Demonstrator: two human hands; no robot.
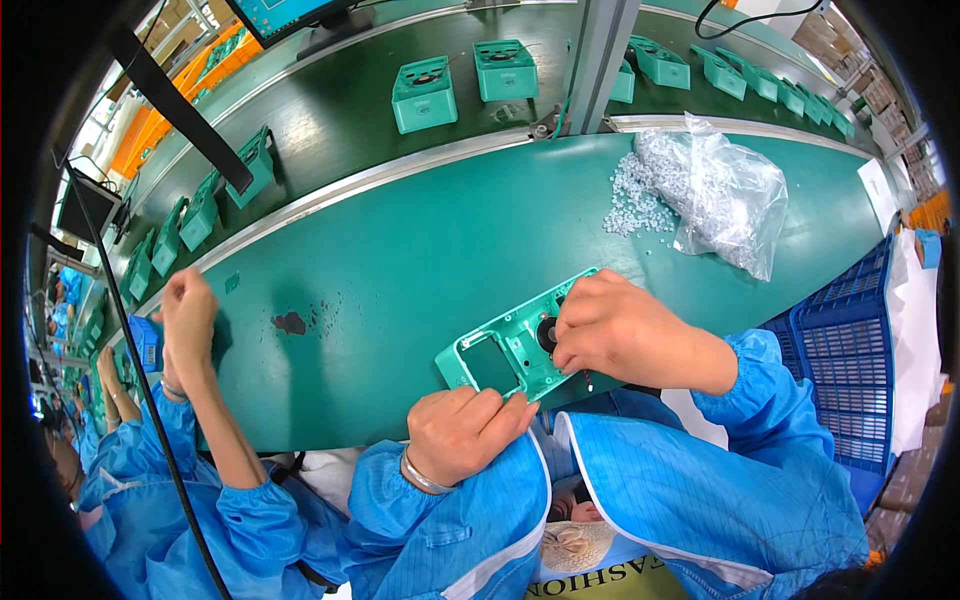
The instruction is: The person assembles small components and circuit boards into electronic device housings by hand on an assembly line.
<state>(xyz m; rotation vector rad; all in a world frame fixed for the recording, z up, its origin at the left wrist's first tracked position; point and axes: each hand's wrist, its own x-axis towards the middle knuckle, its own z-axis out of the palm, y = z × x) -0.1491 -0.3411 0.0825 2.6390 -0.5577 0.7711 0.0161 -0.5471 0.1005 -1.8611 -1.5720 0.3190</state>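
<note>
Left hand [462, 432] curled closed, thumb and fingertips on the near side of a green rectangular plastic housing [520, 347]. Right hand [620, 325] half-curled, fingers bunched at a black round part [546, 334] in the housing's right half; I can't tell if it's gripped. From my feed, the housing is slanted at the near edge of the smooth green worktop [400, 270]. Clear plastic bag [730, 205] of small translucent pellets by the far edge, right of middle; loose pellets [632, 205] spilled to its left. Blue plastic crate [840, 350] beside the near-right edge.
</note>
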